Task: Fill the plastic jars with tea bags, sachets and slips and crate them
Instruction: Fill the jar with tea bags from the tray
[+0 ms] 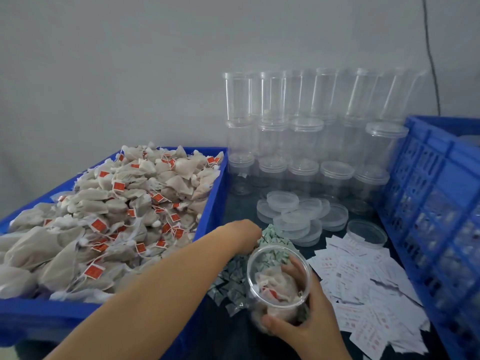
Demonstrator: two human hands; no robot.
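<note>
My right hand [309, 318] grips a clear plastic jar [279, 279], tilted toward me, with tea bags inside. My left hand [242, 233] reaches down into the pile of green-and-white sachets [275, 241] just behind the jar; its fingers are hidden behind the jar's rim. A blue tray [213, 203] on the left is heaped with tea bags [109, 211] bearing red tags. White paper slips [363, 281] lie scattered right of the jar.
Empty clear jars [306, 131] are stacked in rows against the wall. Loose clear lids [301, 216] lie in front of them. A blue slatted crate [439, 203] stands along the right side. A dark cable [432, 61] hangs down the wall.
</note>
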